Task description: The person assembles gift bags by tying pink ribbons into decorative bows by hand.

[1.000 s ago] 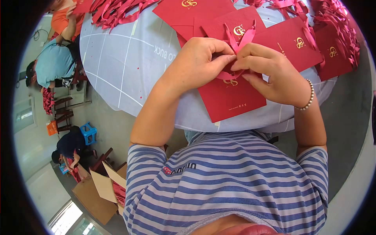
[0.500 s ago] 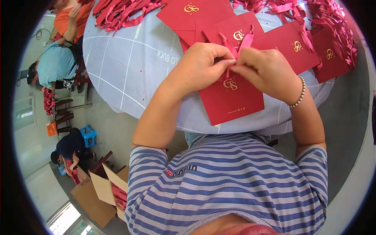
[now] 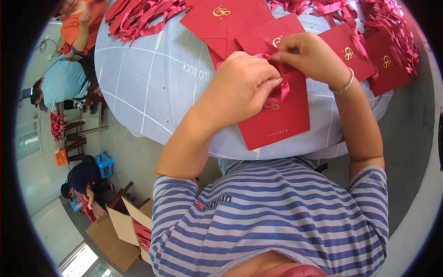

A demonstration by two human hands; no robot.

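Note:
A flat red paper gift bag (image 3: 279, 125) with gold print lies at the table's near edge, beneath both of my hands. At its top edge, my left hand (image 3: 244, 87) pinches a red satin ribbon (image 3: 280, 93), with a loop hanging below the thumb over the gold logo. My right hand (image 3: 313, 61), fingers closed, grips another part of the ribbon just above and to the right. The fingers partly hide where the ribbon meets the bag. Beyond my hands lie more red bags (image 3: 230, 21), including one (image 3: 347, 51) to the right.
A pale blue gridded cloth covers the round table (image 3: 134, 87). Ribbon heaps (image 3: 143, 18) lie along its far side, with more at the right. To the left are people (image 3: 67, 78), a blue stool (image 3: 104, 164) and an open cardboard box (image 3: 122, 221).
My right hand has moved up and slightly right, drawing the ribbon. My left hand has shifted slightly downward, and a ribbon loop now hangs below its thumb.

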